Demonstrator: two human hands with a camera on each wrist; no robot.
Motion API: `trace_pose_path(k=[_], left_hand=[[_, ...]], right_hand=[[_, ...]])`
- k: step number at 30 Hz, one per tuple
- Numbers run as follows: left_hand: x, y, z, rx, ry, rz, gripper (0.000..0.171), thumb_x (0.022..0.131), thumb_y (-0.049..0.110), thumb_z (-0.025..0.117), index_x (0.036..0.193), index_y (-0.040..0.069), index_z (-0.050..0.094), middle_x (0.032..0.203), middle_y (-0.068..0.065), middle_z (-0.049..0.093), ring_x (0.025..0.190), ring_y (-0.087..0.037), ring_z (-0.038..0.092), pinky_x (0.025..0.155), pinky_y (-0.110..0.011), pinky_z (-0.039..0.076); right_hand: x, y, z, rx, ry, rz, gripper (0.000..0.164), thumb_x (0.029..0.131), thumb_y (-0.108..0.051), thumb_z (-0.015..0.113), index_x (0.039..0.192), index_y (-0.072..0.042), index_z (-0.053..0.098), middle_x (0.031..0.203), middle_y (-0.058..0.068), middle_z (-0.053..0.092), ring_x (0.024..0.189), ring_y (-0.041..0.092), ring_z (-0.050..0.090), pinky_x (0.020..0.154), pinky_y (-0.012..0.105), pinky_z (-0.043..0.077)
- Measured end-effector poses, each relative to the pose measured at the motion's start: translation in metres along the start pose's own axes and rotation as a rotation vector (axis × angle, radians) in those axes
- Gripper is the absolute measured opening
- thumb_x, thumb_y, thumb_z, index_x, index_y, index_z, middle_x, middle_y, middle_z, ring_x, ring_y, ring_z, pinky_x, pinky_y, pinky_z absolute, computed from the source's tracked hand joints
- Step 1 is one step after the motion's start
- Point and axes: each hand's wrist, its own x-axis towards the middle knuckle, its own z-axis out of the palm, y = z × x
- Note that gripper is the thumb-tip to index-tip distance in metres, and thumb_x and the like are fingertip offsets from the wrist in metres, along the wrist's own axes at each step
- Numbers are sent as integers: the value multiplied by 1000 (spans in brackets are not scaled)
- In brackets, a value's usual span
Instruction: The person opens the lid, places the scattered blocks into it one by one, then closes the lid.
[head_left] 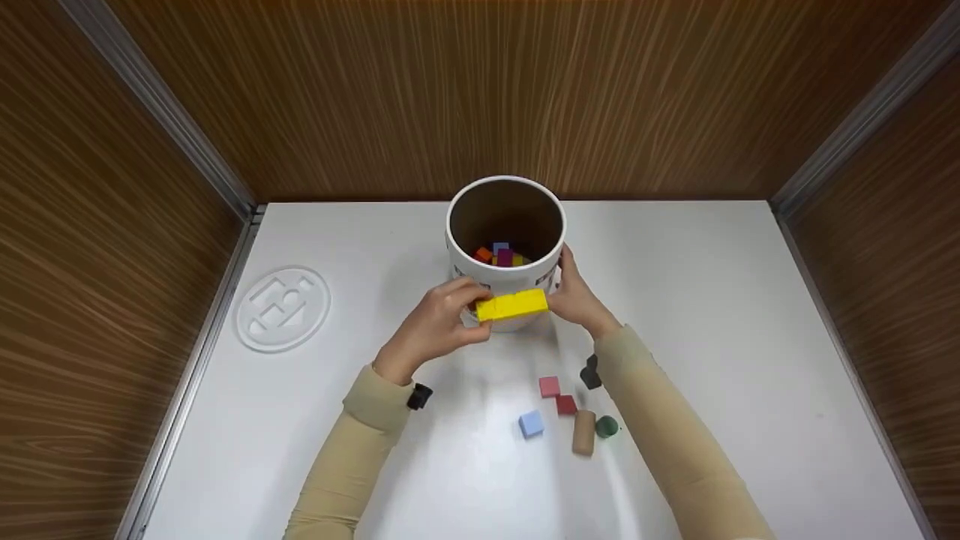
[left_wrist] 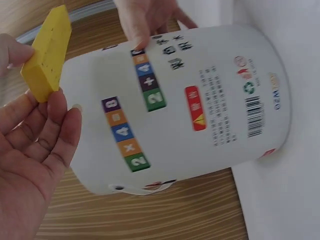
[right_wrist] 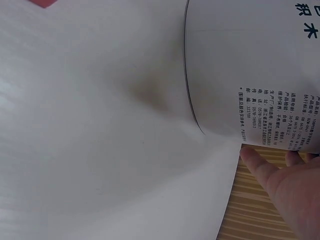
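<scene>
My left hand [head_left: 439, 319] pinches a long yellow block [head_left: 512, 305] between thumb and fingers, held in front of a tall white printed bucket [head_left: 504, 280]. In the left wrist view the yellow block [left_wrist: 49, 55] sticks up past the fingertips, beside the bucket's rim end. My right hand [head_left: 581, 301] rests against the right side of the bucket, its fingers extended along the wall. The right wrist view shows those fingers [right_wrist: 265, 167] touching the printed wall [right_wrist: 225, 65]. Inside the bucket lie several coloured blocks [head_left: 505, 257], among them orange, purple and blue ones.
On the white table, a pink block [head_left: 550, 386], a red block [head_left: 566, 405], a light blue cube [head_left: 531, 424], a wooden cylinder [head_left: 583, 433], a green round piece [head_left: 607, 427] and black pieces [head_left: 590, 375] lie nearby. A white disc with cut-out shapes [head_left: 282, 309] lies left. Wood-grain panels [head_left: 517, 97] surround the table.
</scene>
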Motion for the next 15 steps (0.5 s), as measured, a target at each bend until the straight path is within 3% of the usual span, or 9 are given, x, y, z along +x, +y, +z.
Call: trace_pose_path(k=[5, 9, 12, 15], left_hand=[[14, 0, -12, 15, 137, 23, 33, 80, 7, 78, 111, 1, 69, 108, -8, 64, 91, -14, 59, 82, -20, 53], [24, -3, -16, 37, 215, -12, 30, 82, 9, 75, 109, -1, 68, 104, -9, 63, 86, -15, 59, 77, -23, 55], [32, -3, -16, 46, 257, -53, 28, 83, 9, 74, 108, -3, 68, 103, -10, 63, 85, -18, 59, 75, -29, 57], [39, -4, -16, 74, 281, -104, 29, 84, 10, 73, 109, -3, 68, 104, -11, 62, 88, -18, 60, 79, -27, 56]], right_hand=[[-3, -8, -1, 60, -17, -17, 118, 76, -28, 87, 157, -22, 1, 162, 4, 10, 147, 26, 11, 115, 62, 8], [-3, -8, -1, 77, -25, -20, 119, 77, -23, 86, 157, -20, -1, 163, 6, 7, 148, 28, 9, 115, 62, 8], [1, 2, 1, 75, -12, -19, 121, 74, -28, 88, 157, -27, -1, 163, 0, 8, 148, 25, 10, 115, 62, 8], [2, 3, 2, 80, -5, -16, 121, 72, -32, 89, 156, -30, 1, 162, -3, 10, 147, 24, 11, 115, 63, 8]])
